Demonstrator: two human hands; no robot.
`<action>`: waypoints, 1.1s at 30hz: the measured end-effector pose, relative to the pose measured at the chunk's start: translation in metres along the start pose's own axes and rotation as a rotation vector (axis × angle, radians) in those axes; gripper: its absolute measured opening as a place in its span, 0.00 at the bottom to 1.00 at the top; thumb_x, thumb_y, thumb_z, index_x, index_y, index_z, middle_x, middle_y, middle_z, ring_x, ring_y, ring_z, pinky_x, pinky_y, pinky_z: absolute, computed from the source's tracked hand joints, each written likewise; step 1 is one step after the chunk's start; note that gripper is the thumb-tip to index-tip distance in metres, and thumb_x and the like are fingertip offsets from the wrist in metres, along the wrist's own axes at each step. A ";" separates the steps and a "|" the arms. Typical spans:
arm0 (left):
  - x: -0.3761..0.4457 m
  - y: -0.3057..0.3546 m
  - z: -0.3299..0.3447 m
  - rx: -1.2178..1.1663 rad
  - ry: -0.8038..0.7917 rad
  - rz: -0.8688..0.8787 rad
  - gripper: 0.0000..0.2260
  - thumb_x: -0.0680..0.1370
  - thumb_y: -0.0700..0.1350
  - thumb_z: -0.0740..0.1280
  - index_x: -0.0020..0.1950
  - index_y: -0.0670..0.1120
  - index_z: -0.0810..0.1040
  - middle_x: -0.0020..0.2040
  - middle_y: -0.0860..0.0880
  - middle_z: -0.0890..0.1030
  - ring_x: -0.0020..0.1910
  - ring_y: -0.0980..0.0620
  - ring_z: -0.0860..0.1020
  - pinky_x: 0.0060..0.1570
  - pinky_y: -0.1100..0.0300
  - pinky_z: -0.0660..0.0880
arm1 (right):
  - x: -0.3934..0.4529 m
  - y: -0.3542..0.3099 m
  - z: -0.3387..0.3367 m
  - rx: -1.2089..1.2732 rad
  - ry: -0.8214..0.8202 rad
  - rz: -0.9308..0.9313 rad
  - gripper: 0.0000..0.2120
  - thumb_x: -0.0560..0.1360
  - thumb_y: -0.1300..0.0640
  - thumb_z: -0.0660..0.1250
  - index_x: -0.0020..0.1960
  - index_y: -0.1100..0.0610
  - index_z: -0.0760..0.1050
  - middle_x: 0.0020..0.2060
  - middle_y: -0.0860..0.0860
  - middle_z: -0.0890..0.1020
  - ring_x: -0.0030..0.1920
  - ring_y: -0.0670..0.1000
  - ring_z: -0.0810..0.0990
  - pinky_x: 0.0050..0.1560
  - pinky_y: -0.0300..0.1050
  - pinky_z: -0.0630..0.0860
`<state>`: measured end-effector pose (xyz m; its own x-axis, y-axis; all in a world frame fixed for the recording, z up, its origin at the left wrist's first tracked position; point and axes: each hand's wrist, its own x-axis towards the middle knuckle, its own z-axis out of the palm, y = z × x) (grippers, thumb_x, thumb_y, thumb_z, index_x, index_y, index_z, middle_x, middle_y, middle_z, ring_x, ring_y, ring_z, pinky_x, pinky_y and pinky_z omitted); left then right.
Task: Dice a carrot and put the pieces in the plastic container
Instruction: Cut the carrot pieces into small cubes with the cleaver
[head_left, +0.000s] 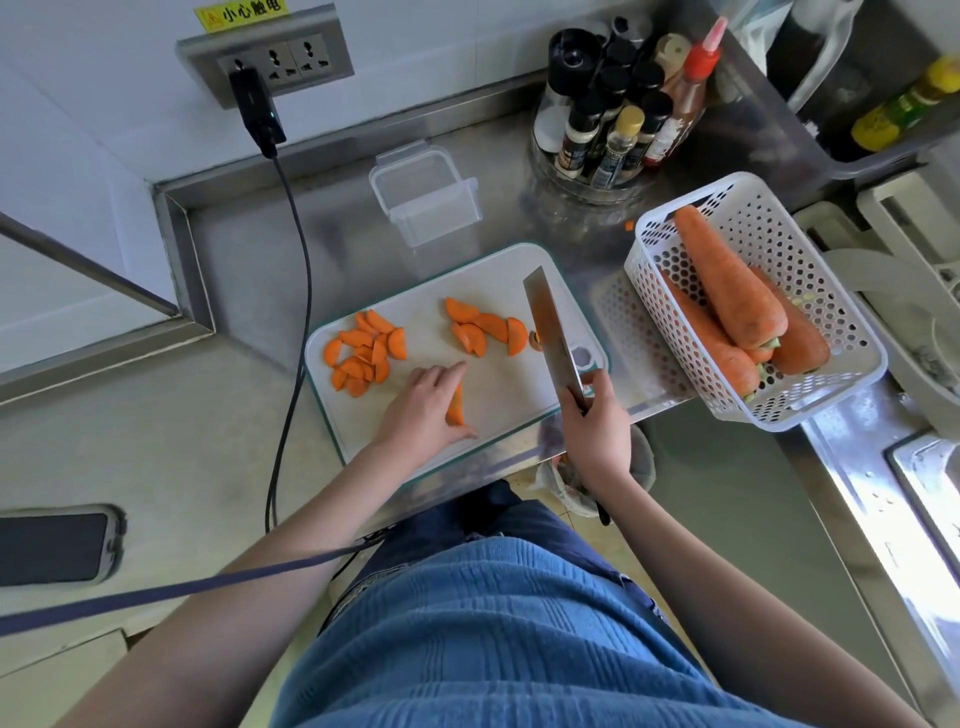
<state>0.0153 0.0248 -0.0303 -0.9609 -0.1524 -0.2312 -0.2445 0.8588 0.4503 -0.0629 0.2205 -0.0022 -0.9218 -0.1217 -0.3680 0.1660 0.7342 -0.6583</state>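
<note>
On the white cutting board (498, 384) lie two heaps of half-round carrot slices, one at the left (363, 351) and one in the middle (485, 327). My left hand (423, 402) holds a carrot piece (456, 405) down near the board's front edge, fingers curled over it. My right hand (595, 426) grips the handle of a cleaver (550, 332), whose blade stands over the board's right side, apart from the held piece. The clear plastic container (423, 195) stands open and without contents behind the board.
A white perforated basket (810, 291) with whole carrots (727, 280) sits right of the board. A rack of spice bottles (618, 119) stands at the back. A black cable (296, 332) hangs from the wall socket at the left. A bin (566, 483) stands below the counter edge.
</note>
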 end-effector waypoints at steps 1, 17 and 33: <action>0.000 0.001 -0.002 0.001 0.050 0.011 0.37 0.69 0.63 0.68 0.72 0.44 0.65 0.61 0.45 0.73 0.61 0.44 0.69 0.60 0.52 0.68 | 0.000 -0.001 0.000 0.000 0.001 -0.001 0.06 0.80 0.52 0.60 0.54 0.54 0.66 0.38 0.52 0.81 0.34 0.55 0.79 0.32 0.48 0.74; 0.113 0.039 0.001 0.108 -0.023 0.286 0.20 0.75 0.40 0.68 0.66 0.41 0.73 0.67 0.43 0.73 0.67 0.45 0.66 0.67 0.57 0.60 | -0.004 0.012 -0.020 0.070 0.122 0.074 0.05 0.79 0.52 0.61 0.48 0.53 0.66 0.33 0.49 0.80 0.30 0.54 0.75 0.29 0.44 0.66; 0.012 -0.004 -0.013 -0.816 0.286 -0.598 0.08 0.75 0.39 0.69 0.52 0.48 0.77 0.44 0.51 0.77 0.47 0.47 0.79 0.50 0.47 0.78 | -0.004 -0.001 0.000 0.099 0.041 0.022 0.05 0.79 0.55 0.61 0.48 0.54 0.66 0.32 0.51 0.78 0.31 0.54 0.75 0.31 0.48 0.70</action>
<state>0.0032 0.0126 -0.0235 -0.6237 -0.6439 -0.4431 -0.6003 0.0315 0.7992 -0.0595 0.2204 -0.0006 -0.9308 -0.0770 -0.3573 0.2184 0.6666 -0.7127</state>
